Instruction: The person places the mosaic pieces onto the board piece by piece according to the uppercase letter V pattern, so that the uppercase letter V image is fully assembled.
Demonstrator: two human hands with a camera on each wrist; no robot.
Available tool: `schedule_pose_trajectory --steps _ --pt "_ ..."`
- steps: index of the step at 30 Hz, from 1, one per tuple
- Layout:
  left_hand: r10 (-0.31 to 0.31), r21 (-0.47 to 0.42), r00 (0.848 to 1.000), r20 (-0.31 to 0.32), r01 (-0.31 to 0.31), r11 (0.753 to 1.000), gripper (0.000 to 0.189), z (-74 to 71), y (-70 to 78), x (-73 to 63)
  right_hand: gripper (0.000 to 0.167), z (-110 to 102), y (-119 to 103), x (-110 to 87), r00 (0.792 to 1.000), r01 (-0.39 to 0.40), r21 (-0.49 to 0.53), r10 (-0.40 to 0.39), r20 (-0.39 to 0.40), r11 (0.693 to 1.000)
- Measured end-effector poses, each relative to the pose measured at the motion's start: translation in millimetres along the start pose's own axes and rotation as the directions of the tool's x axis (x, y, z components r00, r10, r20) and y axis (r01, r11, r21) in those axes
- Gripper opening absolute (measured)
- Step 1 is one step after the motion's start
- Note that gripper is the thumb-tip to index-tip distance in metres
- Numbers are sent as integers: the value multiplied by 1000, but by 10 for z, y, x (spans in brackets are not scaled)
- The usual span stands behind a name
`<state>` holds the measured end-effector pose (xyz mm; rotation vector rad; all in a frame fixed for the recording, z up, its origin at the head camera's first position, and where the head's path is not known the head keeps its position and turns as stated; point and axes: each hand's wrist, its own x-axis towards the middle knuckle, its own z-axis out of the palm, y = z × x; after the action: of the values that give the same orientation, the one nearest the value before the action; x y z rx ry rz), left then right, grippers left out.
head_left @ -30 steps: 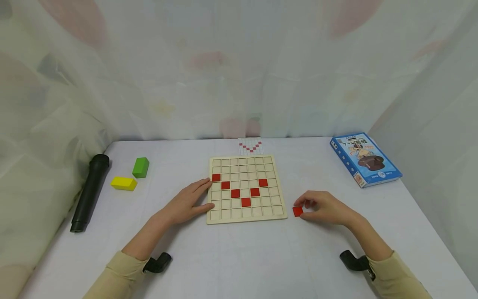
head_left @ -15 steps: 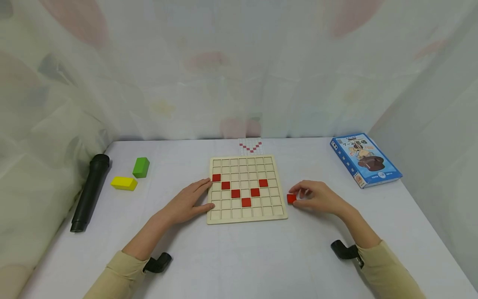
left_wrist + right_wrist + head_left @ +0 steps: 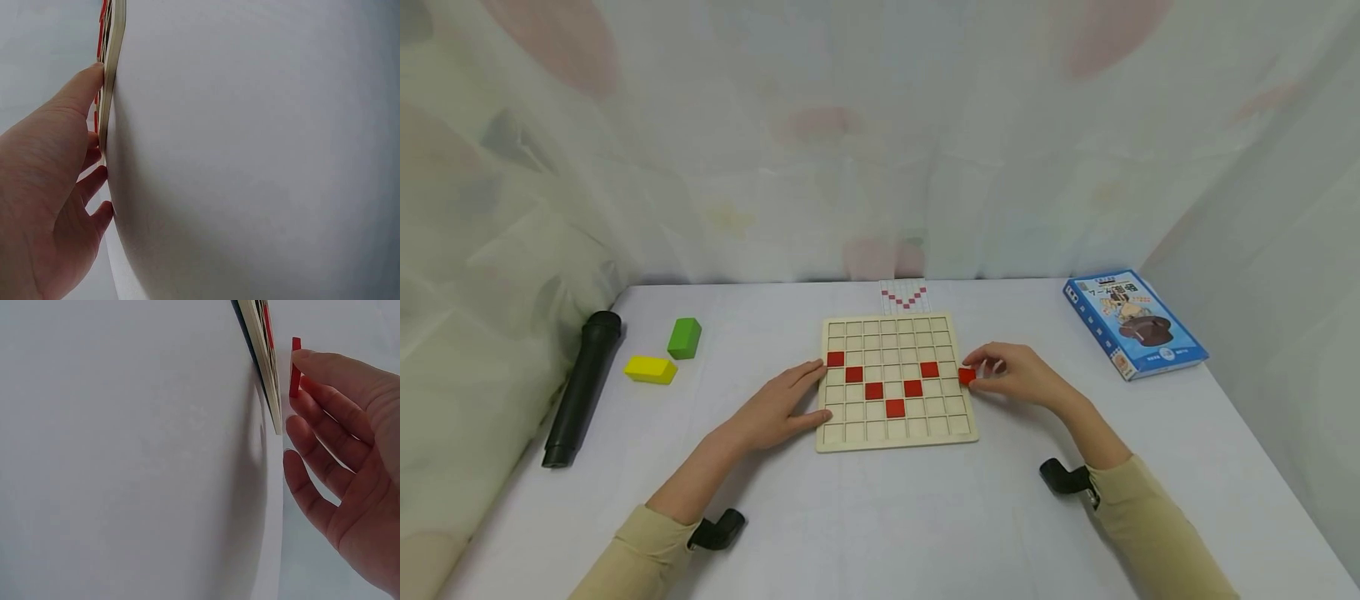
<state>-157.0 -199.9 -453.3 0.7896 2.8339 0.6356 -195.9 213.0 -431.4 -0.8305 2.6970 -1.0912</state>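
A pale wooden grid board [image 3: 850, 425] lies in the middle of the table, with several red square tiles set in its cells in a V shape. My left hand [image 3: 778, 408] rests along the board's left edge, thumb and fingertips touching its rim. Between thumb and fingers my right hand [image 3: 1018, 375] pinches another red tile [image 3: 967, 377], which overlaps the board's right edge in the head view. In the right wrist view that tile [image 3: 295, 369] is raised off the board [image 3: 265, 369], seen edge-on. A pattern card [image 3: 904, 296] with a red V sits just beyond the board.
At the far left lie a black cylinder [image 3: 582, 387], a green block [image 3: 684, 338] and a yellow block [image 3: 651, 370]. A blue box [image 3: 1135, 323] stands at the back right. Curtain-like sheeting [image 3: 880, 167] hangs behind the table.
My right hand has carried the red tile leftward and away from me, from beside the board's lower right to its right edge. The left hand stays in place.
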Motion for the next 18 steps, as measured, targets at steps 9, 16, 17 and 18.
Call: schedule_pose_trajectory --steps 9,16,17,18 --pt "5 10 1000 -3 -5 1000 82 16 -14 6 31 29 -11 193 996 -89 -1 89 9 996" --pt "9 3 1000 -5 -9 1000 82 14 -12 1 30 56 17 329 994 -110 10 110 3 994" --pt "8 2 1000 -6 -8 1000 82 13 -11 0 30 55 11 348 994 -108 12 108 -2 994" --pt "8 2 1000 -6 -8 1000 82 12 -10 0 29 56 10 367 995 -104 11 104 -6 995"
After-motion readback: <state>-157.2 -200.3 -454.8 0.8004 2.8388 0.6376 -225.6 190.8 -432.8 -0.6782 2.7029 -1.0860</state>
